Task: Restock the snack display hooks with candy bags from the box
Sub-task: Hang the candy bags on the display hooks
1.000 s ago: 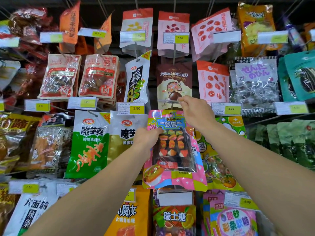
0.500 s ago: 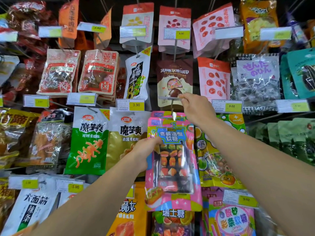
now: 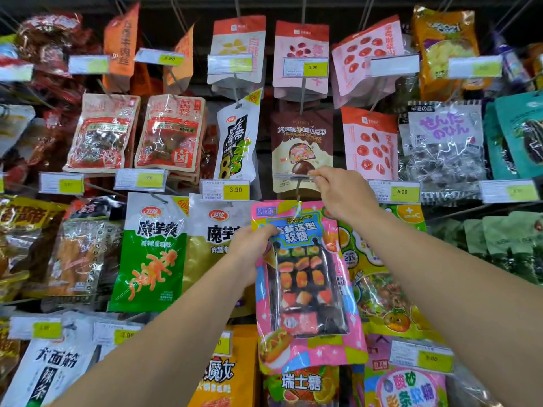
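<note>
Gripping the upper left edge of a glossy pink plastic candy bag [image 3: 305, 286] with a window of sushi-shaped gummies, the left hand [image 3: 252, 245] holds it up against the display wall, in the middle row between a gold-and-white snack pouch [image 3: 217, 236] on the left and a yellow-green fruit candy bag [image 3: 385, 289] on the right. Just above the bag's top edge, the right hand [image 3: 342, 192] pinches the clear plastic price-tag holder [image 3: 293, 177] at the near end of the thin metal hook [image 3: 298, 190], lifted to lie flat.
</note>
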`<state>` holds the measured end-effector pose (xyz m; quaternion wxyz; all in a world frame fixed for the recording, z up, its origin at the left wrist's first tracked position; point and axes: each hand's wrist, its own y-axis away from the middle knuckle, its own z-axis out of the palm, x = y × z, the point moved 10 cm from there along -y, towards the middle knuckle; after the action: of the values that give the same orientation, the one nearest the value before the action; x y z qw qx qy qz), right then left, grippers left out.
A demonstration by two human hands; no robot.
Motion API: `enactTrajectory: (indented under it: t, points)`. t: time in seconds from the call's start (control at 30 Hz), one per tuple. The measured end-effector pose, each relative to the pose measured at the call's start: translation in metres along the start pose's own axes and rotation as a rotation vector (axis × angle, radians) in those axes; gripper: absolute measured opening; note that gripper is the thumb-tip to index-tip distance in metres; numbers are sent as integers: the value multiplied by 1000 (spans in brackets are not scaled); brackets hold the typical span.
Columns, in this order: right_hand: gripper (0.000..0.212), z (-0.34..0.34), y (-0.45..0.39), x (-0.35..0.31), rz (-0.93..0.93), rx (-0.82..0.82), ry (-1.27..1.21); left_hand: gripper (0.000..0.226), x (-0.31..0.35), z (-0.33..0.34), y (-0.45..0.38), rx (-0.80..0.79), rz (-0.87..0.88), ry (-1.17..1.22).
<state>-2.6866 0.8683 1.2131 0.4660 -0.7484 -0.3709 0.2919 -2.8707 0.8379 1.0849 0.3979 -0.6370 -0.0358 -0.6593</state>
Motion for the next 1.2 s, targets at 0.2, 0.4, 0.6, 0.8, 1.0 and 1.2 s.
enactTrajectory:
  t: [0.2,0.4,0.6,0.8,1.0,1.2]
  points:
    - [30,2,-3,4,5,-1,-20,19,10,4,-14,73,49,-31]
    - [28,2,-4,5,-26,14,-30,25,22,11,-26,167,106,-102]
    - [29,3,-5,7,-25,30,-42,26,23,6,-38,233,106,-162]
    - [30,4,-4,6,-31,50,-34,30,36,2,-39,284,175,-251]
    - [30,2,-1,4,-35,60,-30,31,28,2,-45,285,161,-287]
    - [43,14,16,2,-82,57,-32,36,13,2,-52,224,123,-265]
